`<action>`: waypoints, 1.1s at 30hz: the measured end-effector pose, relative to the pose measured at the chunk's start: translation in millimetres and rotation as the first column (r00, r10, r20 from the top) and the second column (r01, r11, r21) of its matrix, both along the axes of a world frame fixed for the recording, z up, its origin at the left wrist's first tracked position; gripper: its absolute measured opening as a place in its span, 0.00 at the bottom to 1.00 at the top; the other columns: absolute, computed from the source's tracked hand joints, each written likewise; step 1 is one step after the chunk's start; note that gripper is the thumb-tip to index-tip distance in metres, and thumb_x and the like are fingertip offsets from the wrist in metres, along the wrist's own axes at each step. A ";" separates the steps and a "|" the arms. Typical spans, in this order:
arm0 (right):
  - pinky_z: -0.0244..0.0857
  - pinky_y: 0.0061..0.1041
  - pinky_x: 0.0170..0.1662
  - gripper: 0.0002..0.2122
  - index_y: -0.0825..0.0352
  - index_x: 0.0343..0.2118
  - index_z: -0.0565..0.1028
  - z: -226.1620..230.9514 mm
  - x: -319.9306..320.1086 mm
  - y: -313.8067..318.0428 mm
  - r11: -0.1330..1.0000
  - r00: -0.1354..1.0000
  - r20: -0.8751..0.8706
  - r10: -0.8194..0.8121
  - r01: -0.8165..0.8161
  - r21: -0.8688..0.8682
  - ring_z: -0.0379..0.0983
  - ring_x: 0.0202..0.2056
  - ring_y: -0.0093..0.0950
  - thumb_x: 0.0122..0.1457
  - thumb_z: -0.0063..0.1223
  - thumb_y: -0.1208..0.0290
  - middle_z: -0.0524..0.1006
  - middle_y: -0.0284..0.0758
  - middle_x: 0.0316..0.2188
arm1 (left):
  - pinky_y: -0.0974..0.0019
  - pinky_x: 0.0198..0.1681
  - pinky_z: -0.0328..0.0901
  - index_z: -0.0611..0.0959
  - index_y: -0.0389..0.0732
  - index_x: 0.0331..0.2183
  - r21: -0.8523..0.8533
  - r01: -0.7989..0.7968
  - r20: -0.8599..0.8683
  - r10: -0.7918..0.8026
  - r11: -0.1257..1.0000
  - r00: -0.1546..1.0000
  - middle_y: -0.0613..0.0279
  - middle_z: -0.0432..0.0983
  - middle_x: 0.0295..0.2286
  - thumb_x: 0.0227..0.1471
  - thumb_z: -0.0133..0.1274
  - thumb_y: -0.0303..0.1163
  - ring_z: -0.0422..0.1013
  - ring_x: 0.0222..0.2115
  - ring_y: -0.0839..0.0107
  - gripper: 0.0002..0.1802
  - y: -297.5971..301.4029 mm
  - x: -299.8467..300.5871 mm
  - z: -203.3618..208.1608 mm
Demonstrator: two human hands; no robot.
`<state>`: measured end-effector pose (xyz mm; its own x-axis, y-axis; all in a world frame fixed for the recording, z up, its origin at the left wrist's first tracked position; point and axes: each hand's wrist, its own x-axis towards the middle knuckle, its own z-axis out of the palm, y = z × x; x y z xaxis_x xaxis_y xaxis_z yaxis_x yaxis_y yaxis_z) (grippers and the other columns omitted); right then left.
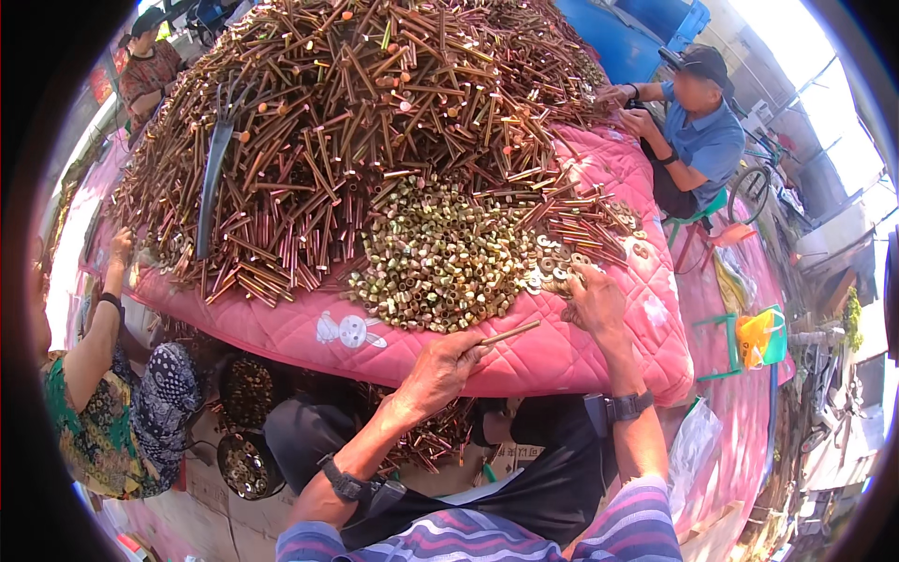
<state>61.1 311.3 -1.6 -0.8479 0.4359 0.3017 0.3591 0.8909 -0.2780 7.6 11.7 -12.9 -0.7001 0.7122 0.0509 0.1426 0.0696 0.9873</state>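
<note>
- Two striped sleeves, both cut off by the lower edge; two dark bands, one on each wrist.
- Left hand: pinches one metal rod between thumb and forefinger, above the quilt's near edge. The rod's near end is hidden in the grip.
- Right hand: thumb and forefinger reach down to the washers, touching or just above them. I cannot tell whether one is pinched.
- Two dark pans below on the left, holding small metal parts too dim to identify.
- One pink quilt, its one plainly visible rabbit print near the front edge.
- One heap of nuts, too many to count, just beyond the left hand.
- One large mound of bolts behind, beyond counting, its top cut off.
- One hand fork on the mound, tines partly lost among bolts.
- Three other people: one at left, largely cut off; one at right; one far left, partly hidden by the mound.
</note>
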 end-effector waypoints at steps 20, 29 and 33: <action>0.68 0.34 0.29 0.10 0.68 0.36 0.77 21.1 14.1 -8.8 0.994 0.990 -0.119 -0.074 0.063 -0.092 0.77 0.22 0.31 0.65 0.48 0.66 0.79 0.39 0.22 | 0.67 0.24 0.62 0.79 0.32 0.34 -0.035 0.061 0.127 -0.056 0.998 0.990 0.63 0.70 0.20 0.62 0.51 0.28 0.64 0.19 0.77 0.08 6.7 -1.3 0.0; 0.67 0.15 0.19 0.11 0.74 0.39 0.76 41.8 32.2 -60.1 0.326 0.963 -0.267 -0.033 -0.243 -0.914 0.76 0.20 0.20 0.66 0.52 0.69 0.80 0.38 0.26 | 0.73 0.21 0.61 0.78 0.36 0.28 -0.048 0.062 0.141 -0.054 0.997 0.989 0.71 0.68 0.17 0.63 0.48 0.31 0.64 0.17 0.83 0.13 13.2 -0.6 12.1; 0.68 0.15 0.20 0.09 0.74 0.40 0.77 35.3 30.8 -67.5 0.201 0.958 -0.285 -0.026 -0.274 -0.940 0.75 0.21 0.19 0.64 0.54 0.71 0.80 0.37 0.26 | 0.73 0.20 0.59 0.79 0.35 0.28 -0.043 0.044 0.157 -0.037 0.998 0.987 0.72 0.68 0.17 0.63 0.49 0.32 0.63 0.17 0.83 0.13 15.3 1.0 8.8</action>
